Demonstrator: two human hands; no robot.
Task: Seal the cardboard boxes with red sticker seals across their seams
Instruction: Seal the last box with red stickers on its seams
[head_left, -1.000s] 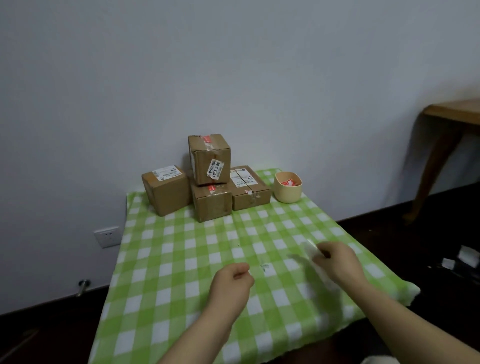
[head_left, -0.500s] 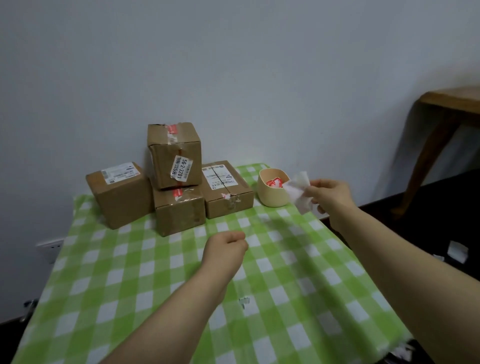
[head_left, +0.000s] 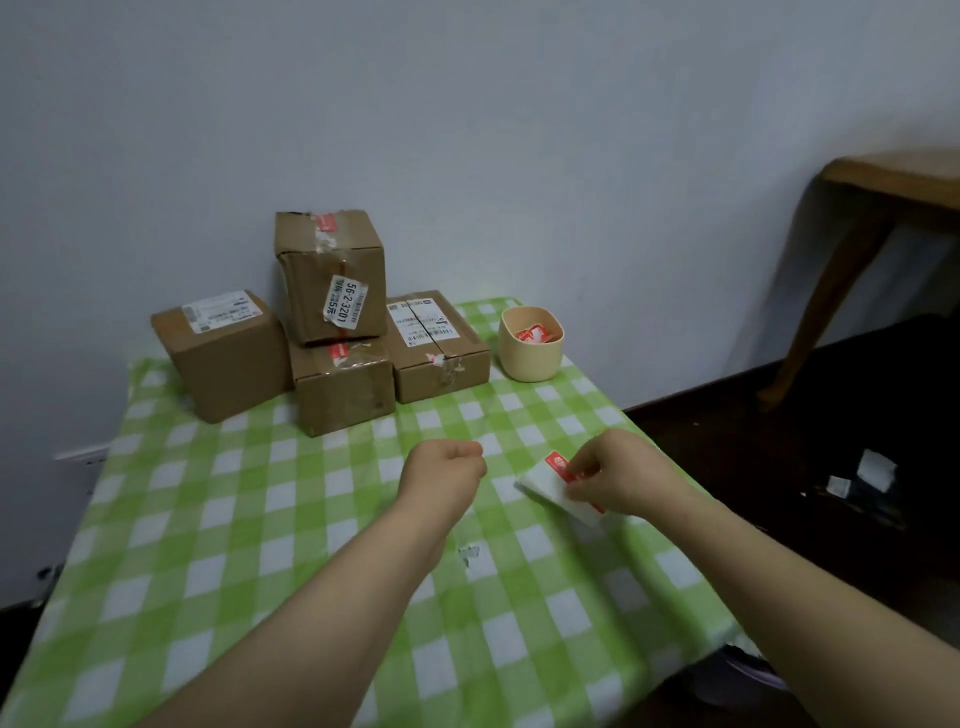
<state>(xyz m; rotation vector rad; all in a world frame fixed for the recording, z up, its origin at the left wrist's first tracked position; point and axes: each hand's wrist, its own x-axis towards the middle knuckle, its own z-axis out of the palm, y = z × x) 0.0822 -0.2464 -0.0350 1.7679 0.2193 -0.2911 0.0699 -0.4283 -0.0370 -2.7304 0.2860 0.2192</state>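
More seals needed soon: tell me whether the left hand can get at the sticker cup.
Probably yes: the left hand holds nothing, the cup is open on top, and only bare cloth lies between them.

Four cardboard boxes are sitting centre-left: left box, top box, bottom box, right box. One beige cup is standing right of them. One sticker sheet is showing lower right. Two hands are showing: left hand, right hand. Two scraps are lying far right: bigger scrap, smaller scrap. One counter.
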